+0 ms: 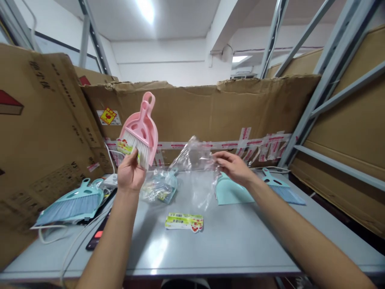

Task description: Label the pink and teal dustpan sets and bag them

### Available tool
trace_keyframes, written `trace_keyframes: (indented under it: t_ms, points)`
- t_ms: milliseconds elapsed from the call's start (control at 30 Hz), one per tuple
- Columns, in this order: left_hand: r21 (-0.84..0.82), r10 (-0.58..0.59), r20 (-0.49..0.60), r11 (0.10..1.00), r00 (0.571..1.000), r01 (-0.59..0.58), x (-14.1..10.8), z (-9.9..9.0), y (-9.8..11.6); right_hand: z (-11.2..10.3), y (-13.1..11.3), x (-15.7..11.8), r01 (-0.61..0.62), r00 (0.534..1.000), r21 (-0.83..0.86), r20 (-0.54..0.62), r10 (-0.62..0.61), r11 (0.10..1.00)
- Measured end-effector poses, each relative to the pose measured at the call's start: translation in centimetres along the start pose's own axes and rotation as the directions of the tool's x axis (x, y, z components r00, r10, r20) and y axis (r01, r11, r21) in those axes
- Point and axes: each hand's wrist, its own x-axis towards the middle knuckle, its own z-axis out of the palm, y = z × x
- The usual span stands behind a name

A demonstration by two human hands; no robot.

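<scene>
left to right, as i log it from my remote view:
- cardboard wall [45,136], brown, left side and along the far edge.
- teal brush-and-dustpan set [70,204], blue bristles, left on the grey table [240,245].
- dark flat device [98,237], near left, partly behind my left forearm.
- my left hand [131,172], raised; thumb pressed to the front of the pink brush-and-dustpan set [140,130], the other fingers mostly hidden behind. the pink set is held upright, handle up, left of centre above the table, a printed label [124,146] at its bristles.
- bagged teal item [162,188], on the table, left of centre.
- printed card [184,222], flat, near middle.
- clear bag [198,172], crinkled, hanging from my right hand [230,164], thumb and fingers pinching its edge.
- teal dustpan [233,192], on the table below that hand.
- teal brush [282,188], blue bristles, right.
- metal rack [309,96], far right.
</scene>
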Motion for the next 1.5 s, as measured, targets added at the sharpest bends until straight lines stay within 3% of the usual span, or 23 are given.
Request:
trace_keyframes:
  t_ms: [100, 233, 333, 400, 500, 600, 667, 733, 867, 933, 1100, 1367, 1500]
  points:
    - [-0.008, 0.059, 0.0, 0.998, 0.998, -0.059, -0.2, 0.1, 1.3, 5.6, 2.4, 4.0, -0.082, 0.98, -0.035, 0.181, 0.087, 0.996]
    - [0.048, 0.072, 0.038, 0.996, 0.997, -0.074, -0.7, 0.4, 1.0, 12.3, 5.7, 9.1, -0.05, 0.96, -0.216, 0.259, 0.107, 0.975]
    - [0.13, 0.011, 0.053, 0.991, 0.999, -0.017, -0.8, 0.1, -0.8, 15.5, 7.2, 11.4, 0.073, 0.981, -0.311, 0.192, -0.013, 0.948]
    - [0.178, -0.06, 0.089, 0.983, 0.994, 0.044, -0.8, -0.5, -2.6, 15.7, 7.3, 12.0, 0.093, 0.992, -0.29, 0.109, -0.064, 0.953]
    - [0.255, -0.213, 0.12, 0.951, 0.97, 0.177, -0.9, -1.7, -5.7, 12.8, 6.2, 11.5, 0.064, 0.998, -0.202, -0.009, -0.067, 0.977]
    - [0.318, -0.354, 0.096, 0.896, 0.93, 0.309, -1.4, -3.0, -8.9, 7.5, 4.5, 9.2, 0.037, 0.994, -0.072, -0.099, -0.044, 0.997]
    - [0.356, -0.427, 0.068, 0.854, 0.902, 0.378, -2.0, -3.7, -10.8, 4.0, 3.6, 6.9, 0.009, 0.997, 0.055, -0.076, -0.005, 0.998]
    - [0.387, -0.475, 0.051, 0.82, 0.879, 0.421, -2.8, -4.2, -12.5, 1.1, 3.4, 4.5, -0.004, 0.997, 0.065, -0.082, 0.01, 0.998]
    - [0.421, -0.498, 0.029, 0.792, 0.867, 0.441, -5.0, -4.7, -15.1, -2.6, 4.5, 0.5, 0.042, 0.969, -0.048, -0.241, -0.052, 0.998]
    - [0.43, -0.499, 0.032, 0.789, 0.866, 0.439, -6.0, -4.8, -16.0, -3.6, 5.1, -0.8, 0.064, 0.952, -0.149, -0.286, -0.105, 0.987]
    - [0.444, -0.487, 0.05, 0.793, 0.872, 0.417, -7.6, -4.4, -16.8, -4.3, 5.5, -2.2, 0.037, 0.956, -0.395, -0.254, -0.148, 0.918]
    - [0.449, -0.513, 0.036, 0.775, 0.858, 0.445, -7.7, -4.5, -17.1, -5.7, 5.2, -1.3, 0.04, 0.923, -0.367, -0.344, -0.175, 0.929]
    - [0.434, -0.5, 0.037, 0.788, 0.865, 0.437, -8.0, -4.4, -17.4, -5.5, 5.0, -1.6, 0.06, 0.92, -0.464, -0.318, -0.23, 0.884]
